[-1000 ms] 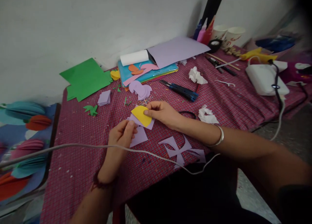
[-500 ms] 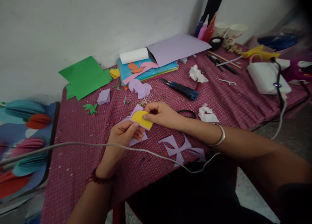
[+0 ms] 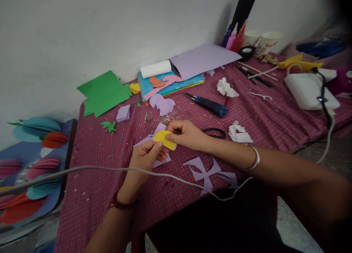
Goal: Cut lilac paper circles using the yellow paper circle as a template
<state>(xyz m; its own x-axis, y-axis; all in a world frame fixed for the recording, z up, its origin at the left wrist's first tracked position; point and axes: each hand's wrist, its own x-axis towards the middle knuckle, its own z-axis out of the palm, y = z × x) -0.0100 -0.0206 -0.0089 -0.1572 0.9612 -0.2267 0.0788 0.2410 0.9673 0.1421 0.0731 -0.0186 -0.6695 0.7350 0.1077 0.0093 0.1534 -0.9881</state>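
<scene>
My left hand [image 3: 145,158] and my right hand [image 3: 187,134] both pinch a small stack of paper above the checked tablecloth [image 3: 90,179]. On top is a yellow rounded paper cutout [image 3: 164,139]. Under it lies a folded lilac paper piece [image 3: 154,140], whose corners stick out at the left and below. My left thumb presses the near edge of the stack. My right fingertips hold the yellow cutout's right end. A lilac paper offcut [image 3: 207,171] with curved notches lies flat just right of my hands.
A white cord [image 3: 82,169] runs across in front of my wrists. Behind my hands lie black scissors [image 3: 214,132], crumpled white paper [image 3: 239,133], a blue craft knife [image 3: 209,104], lilac cutouts [image 3: 162,103], green sheets [image 3: 103,92], stacked coloured paper [image 3: 176,80], a glue gun [image 3: 298,63] and paper cups [image 3: 266,40].
The yellow cutout has been pulled down onto the lilac piece and my left hand has closed on both. The view has shifted slightly, so everything sits a little right and lower.
</scene>
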